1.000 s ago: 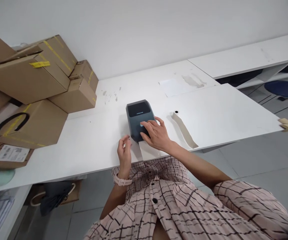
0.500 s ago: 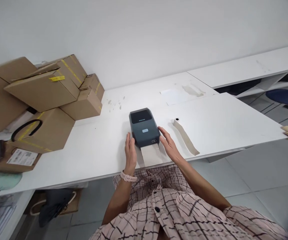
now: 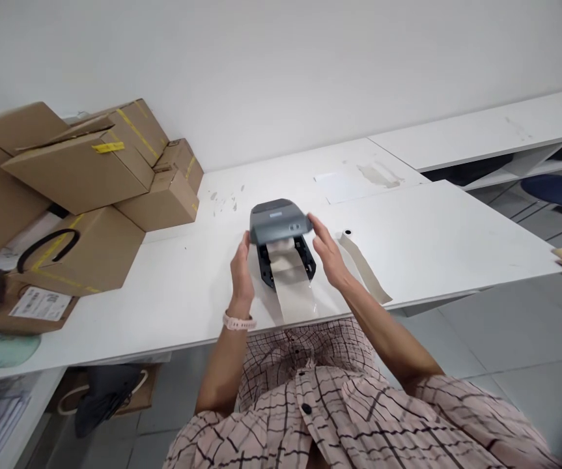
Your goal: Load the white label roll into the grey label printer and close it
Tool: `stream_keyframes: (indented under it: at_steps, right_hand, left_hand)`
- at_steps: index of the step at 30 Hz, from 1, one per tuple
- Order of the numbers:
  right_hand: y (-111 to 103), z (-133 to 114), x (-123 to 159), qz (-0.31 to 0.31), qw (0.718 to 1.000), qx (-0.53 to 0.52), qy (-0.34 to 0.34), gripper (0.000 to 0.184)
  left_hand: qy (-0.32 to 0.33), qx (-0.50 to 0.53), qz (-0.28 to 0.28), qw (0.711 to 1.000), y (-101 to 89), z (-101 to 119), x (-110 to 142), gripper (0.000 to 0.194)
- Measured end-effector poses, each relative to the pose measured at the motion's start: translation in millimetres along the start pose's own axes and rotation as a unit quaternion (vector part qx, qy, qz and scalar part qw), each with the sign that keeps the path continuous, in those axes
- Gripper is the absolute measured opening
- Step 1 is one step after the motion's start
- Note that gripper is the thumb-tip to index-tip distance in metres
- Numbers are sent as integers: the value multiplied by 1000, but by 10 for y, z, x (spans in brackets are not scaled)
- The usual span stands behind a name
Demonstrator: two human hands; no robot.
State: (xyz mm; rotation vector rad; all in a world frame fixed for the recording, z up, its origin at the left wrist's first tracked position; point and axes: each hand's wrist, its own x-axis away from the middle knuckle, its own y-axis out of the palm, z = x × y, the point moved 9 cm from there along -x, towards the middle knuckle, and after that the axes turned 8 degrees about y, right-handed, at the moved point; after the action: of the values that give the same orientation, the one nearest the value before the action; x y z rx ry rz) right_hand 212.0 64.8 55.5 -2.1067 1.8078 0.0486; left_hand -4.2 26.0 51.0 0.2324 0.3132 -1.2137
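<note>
Left hand (image 3: pixel 242 272) and right hand (image 3: pixel 330 257) share the grip, closed on opposite sides of the raised lid (image 3: pixel 281 225) of the label printer (image 3: pixel 264 267); its body sits just below on the bench (image 3: pixel 178 280), a partly unrolled paper roll (image 3: pixel 365 267) rightward.

The printer (image 3: pixel 281 225) is grey-blue above, black inside, its paper (image 3: pixel 293 296) off-white. Boxes (image 3: pixel 78 166) at the left edge of the white surface (image 3: pixel 187 293) are brown with yellow tape (image 3: pixel 109 148). The shirt (image 3: pixel 332 410) is pale pink, dark-checked; the wristband (image 3: pixel 239 322), pink.
</note>
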Motion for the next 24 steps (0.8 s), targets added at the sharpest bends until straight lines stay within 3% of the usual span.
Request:
stream_keyframes:
  at_steps: [3, 6, 11, 14, 17, 18, 20, 22, 24]
  right_hand:
    - [39, -294, -474, 16, 997, 63, -48, 77]
    - [99, -458, -966, 53, 988, 119, -79, 84]
    - [168, -412, -1650, 50, 980, 171, -92, 83]
    - [118, -459, -1763, 49, 971, 201, -122, 81]
    - [88, -579, -1564, 52, 954, 240, -173, 76]
    - [148, -580, -1464, 22, 949, 255, -185, 72]
    - [395, -449, -1267, -93, 932, 296, -188, 69]
    - [701, -169, -1103, -225, 895, 349, -162, 74]
    - [940, 132, -1033, -308, 854, 400, -123, 85]
  left_hand:
    - [10, -21, 27, 999, -98, -38, -254, 53]
    - [-57, -114, 40, 991, -215, -346, -274, 50]
    - [-135, -244, -42, 959, -181, -731, -161, 57]
    - [-152, -308, -96, 934, -88, -796, -228, 50]
    - [-161, -370, -142, 904, 1, -819, -343, 39]
    - [-157, -391, -153, 894, 25, -813, -379, 37]
    - [-145, -434, -170, 873, 61, -792, -428, 33]
    - [-139, -466, -180, 855, 84, -778, -440, 32]
    - [-142, -480, -183, 846, 92, -776, -428, 33]
